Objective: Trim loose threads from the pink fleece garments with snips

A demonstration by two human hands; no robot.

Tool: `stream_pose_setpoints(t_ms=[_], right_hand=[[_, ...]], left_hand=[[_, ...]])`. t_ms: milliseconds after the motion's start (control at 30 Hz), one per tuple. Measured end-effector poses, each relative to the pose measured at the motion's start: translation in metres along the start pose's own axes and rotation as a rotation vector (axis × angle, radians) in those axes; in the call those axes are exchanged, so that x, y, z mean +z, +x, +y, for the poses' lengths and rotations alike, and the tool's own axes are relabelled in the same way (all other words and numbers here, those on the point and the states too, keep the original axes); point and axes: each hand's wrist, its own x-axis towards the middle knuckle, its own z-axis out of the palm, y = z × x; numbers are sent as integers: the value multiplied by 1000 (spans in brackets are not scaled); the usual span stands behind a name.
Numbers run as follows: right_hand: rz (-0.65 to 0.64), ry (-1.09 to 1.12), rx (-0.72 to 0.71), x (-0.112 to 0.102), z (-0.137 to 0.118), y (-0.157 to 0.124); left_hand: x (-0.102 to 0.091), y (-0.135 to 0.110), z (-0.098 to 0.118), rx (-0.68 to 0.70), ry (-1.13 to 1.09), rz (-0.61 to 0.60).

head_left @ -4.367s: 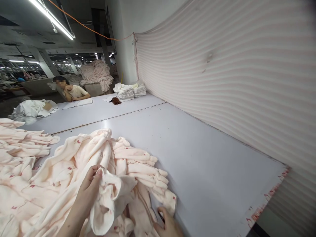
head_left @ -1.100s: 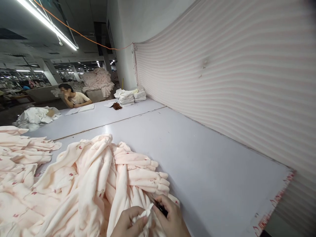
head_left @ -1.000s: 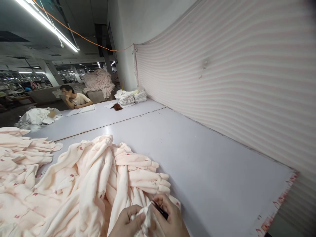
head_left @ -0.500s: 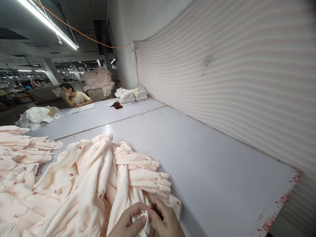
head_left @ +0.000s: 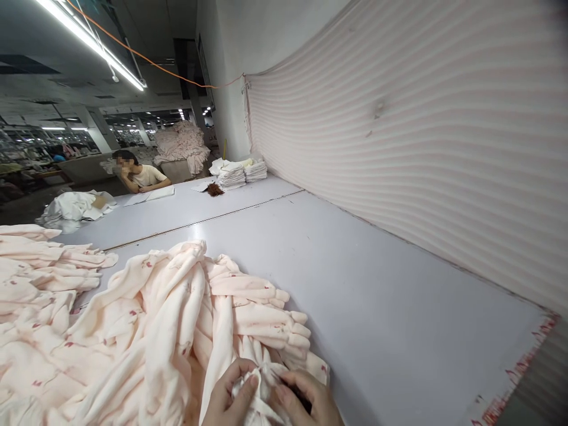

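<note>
Two hands meet at 6 o'clock, at the lower edge of view. Our left hand [head_left: 228, 402] arches over, thumb and fingers pinched on a bunched garment fold [head_left: 262, 381]. Our right hand [head_left: 322, 408] lies palm down just beside it, toward 3 o'clock, with its fingers curled over a small dark object [head_left: 303, 399].

Both wrists are cut off by the frame. The dark object is mostly hidden under the fingers, so we cannot tell what it is.

Fold: pale peach fleece with small red motifs, gathered to a puckered tip. It rises from the near edge of the garment pile [head_left: 146, 331], which spreads toward 9 o'clock on the grey table [head_left: 377, 284]. Seated person [head_left: 135, 173] at 10 o'clock, far off.
</note>
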Motion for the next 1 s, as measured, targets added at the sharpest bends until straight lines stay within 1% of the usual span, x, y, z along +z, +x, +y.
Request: stream_pose_setpoints(t_ms=[133,233,333,367,400,433,467,500,533,567,600,667,700,767,833,900,1000], right_hand=[[-76,37,76,7,8,2],[-72,51,80,12,7,7],[-92,156,150,11,1,9],[-105,200,171,8,0,10],[-112,233,180,6,0,11],[-105,245,175,3,3,11],[-78,224,161,0,9,11],[-39,155,144,-3,17,10],[-2,59,129,-3,28,9],[30,-60,121,-3,41,6],[30,-188,121,0,55,3],[-9,-287,127,10,82,-5],[-32,-309,124,16,93,-9],[-51,-332,116,28,110,-15],[-47,-351,104,31,118,-16],[-28,-342,83,23,122,-13],[7,-283,46,-6,122,-3]], left_hand=[[3,1,-1,10,67,-64],[6,0,0,62,125,-74],[8,-1,7,38,116,-89],[6,-1,12,32,122,-101],[3,-1,18,38,131,-87],[-2,0,26,49,136,-36],[-10,1,34,54,118,49],[-19,2,45,52,74,159],[-30,4,55,28,4,275],[-40,7,66,-6,-92,354],[-50,9,77,-21,-169,401],[-64,15,94,-14,-255,429],[-67,18,100,1,-270,429],[-69,25,107,27,-285,424],[-70,33,109,52,-307,431],[-73,40,111,82,-333,449],[-85,50,112,137,-392,485]])
